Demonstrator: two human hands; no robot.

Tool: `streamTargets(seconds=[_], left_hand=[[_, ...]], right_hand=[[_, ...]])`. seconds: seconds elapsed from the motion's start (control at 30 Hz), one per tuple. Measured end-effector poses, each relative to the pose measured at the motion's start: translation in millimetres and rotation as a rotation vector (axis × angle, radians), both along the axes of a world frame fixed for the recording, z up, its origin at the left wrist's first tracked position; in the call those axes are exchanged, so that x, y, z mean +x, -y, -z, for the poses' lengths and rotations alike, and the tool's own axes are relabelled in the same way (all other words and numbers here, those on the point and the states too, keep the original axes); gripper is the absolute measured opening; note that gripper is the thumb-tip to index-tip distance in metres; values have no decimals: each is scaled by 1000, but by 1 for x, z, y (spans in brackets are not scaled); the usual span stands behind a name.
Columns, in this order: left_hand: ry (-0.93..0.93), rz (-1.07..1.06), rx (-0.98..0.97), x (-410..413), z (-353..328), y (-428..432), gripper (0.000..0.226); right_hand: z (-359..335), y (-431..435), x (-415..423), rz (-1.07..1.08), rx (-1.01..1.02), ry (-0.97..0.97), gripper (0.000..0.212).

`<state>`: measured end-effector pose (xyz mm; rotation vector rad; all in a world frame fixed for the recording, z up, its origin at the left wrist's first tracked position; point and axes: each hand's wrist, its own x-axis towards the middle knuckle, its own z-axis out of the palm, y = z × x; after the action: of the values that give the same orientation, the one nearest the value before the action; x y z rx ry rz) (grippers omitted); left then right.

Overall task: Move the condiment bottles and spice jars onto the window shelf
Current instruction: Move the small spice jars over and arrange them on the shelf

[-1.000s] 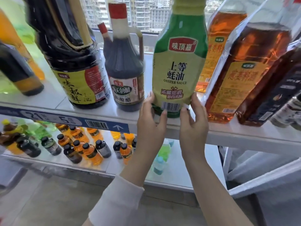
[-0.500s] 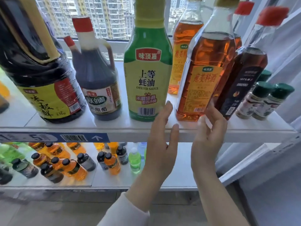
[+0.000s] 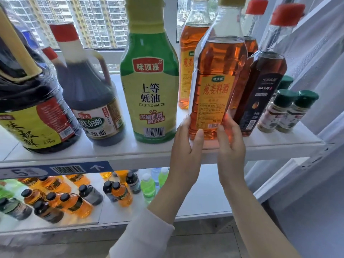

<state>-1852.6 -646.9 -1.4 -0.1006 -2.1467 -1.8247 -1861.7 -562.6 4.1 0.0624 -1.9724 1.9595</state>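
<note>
On the white window shelf (image 3: pixel 163 150) stands an amber cooking wine bottle (image 3: pixel 217 75) with a yellow label, close to the front edge. My left hand (image 3: pixel 186 148) holds its base from the left with the thumb on the front. My right hand (image 3: pixel 231 144) holds the base from the right. A green and yellow oyster sauce bottle (image 3: pixel 150 94) stands just left of it, untouched. Behind it is a second amber bottle (image 3: pixel 186 62). To the right are a dark red-capped bottle (image 3: pixel 264 90) and two green-capped spice jars (image 3: pixel 279 110).
A dark vinegar jug (image 3: pixel 89 101) and a large soy sauce jug (image 3: pixel 28 108) fill the shelf's left part. A lower shelf (image 3: pixel 201 198) carries several small bottles. A white curtain (image 3: pixel 320 62) hangs at the right end.
Both hands left the oyster sauce bottle, moved right and now hold the base of the amber cooking wine bottle. The view has shifted right.
</note>
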Motion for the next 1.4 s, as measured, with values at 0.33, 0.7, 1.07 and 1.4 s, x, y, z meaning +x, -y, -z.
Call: streamTargets(seconds=[0.33, 0.7, 1.07, 1.4], left_hand=[[19, -28, 22, -1, 7, 8, 57], [32, -95, 29, 0, 7, -5, 63], [-20, -237, 28, -3, 1, -26, 48], [-209, -268, -41, 21, 8, -92, 42]], right_hand=[[1, 7, 1, -48, 58, -14, 27], [5, -4, -5, -134, 67, -19, 25], [18, -35, -21, -360, 114, -36, 48], [20, -96, -3, -55, 0, -176, 34]])
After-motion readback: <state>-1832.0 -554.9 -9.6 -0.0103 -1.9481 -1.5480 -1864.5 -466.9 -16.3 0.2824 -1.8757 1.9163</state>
